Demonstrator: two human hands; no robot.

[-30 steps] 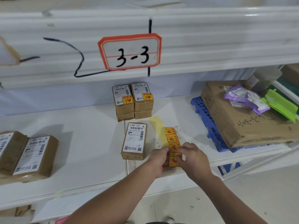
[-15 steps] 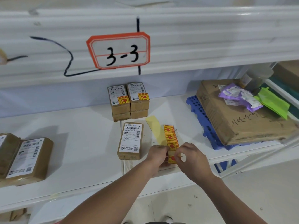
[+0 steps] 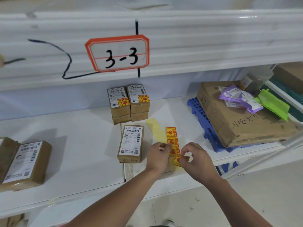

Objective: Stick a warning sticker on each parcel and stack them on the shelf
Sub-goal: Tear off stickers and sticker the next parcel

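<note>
Since half a second ago, our right hand point(image 3: 196, 163) has pinched the lowest warning sticker point(image 3: 177, 161) askew off the strip point(image 3: 171, 136), which our left hand point(image 3: 158, 157) pinches near the shelf point(image 3: 82, 145) front edge, just beside the unstickered parcel point(image 3: 131, 143), so sticking looks next.

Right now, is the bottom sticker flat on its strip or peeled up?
Peeled up: the bottom sticker tilts off the strip, pinched by the right hand; left hand holds the strip.
</note>
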